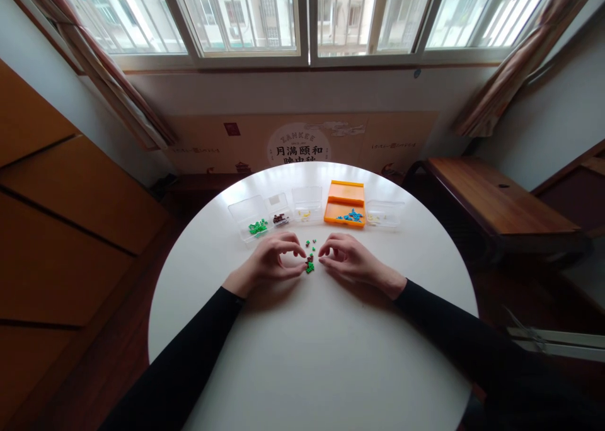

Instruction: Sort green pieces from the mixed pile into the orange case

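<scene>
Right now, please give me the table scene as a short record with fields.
Centre: green and brown pieces on white table
Left hand: close to these pieces, grip unclear
Right hand: near them, grip unclear
Orange box: blue pieces inside
Clear boxes: four; three left of the orange box, one right

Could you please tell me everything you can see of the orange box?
The orange box looks like plastic and lies open on the white table, its two halves meeting along the middle. Small blue pieces lie in the near half, mostly toward the right. It sits between two clear containers, beyond the right hand, which is apart from it.
</scene>
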A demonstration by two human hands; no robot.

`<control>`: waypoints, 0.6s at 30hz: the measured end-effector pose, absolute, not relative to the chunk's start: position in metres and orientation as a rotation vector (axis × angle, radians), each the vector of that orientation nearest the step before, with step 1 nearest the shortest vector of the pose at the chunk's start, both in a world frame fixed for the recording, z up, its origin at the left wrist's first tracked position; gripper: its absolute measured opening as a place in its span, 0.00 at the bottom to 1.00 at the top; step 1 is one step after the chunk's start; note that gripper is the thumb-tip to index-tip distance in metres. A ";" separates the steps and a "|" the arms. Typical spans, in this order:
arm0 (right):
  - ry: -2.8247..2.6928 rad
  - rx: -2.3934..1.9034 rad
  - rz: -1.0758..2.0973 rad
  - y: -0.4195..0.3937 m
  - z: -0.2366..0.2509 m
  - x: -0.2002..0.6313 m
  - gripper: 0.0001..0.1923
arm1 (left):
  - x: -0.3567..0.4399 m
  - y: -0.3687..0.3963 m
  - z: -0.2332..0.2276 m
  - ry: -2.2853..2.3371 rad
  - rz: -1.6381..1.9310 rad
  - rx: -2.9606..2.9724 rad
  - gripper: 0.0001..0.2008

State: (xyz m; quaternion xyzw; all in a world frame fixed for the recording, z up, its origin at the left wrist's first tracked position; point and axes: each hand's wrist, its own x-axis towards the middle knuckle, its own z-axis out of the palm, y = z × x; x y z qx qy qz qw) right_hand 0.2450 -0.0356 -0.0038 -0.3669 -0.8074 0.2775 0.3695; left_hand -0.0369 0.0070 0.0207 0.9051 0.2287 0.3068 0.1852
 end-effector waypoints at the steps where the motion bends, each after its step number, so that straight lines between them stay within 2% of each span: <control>1: -2.071 -0.938 0.713 -0.035 -0.004 0.245 0.06 | -0.035 0.005 0.022 0.635 0.853 2.538 0.06; 18: -2.076 -0.932 0.714 -0.034 -0.002 0.245 0.07 | -0.035 0.000 0.023 0.652 0.733 2.416 0.07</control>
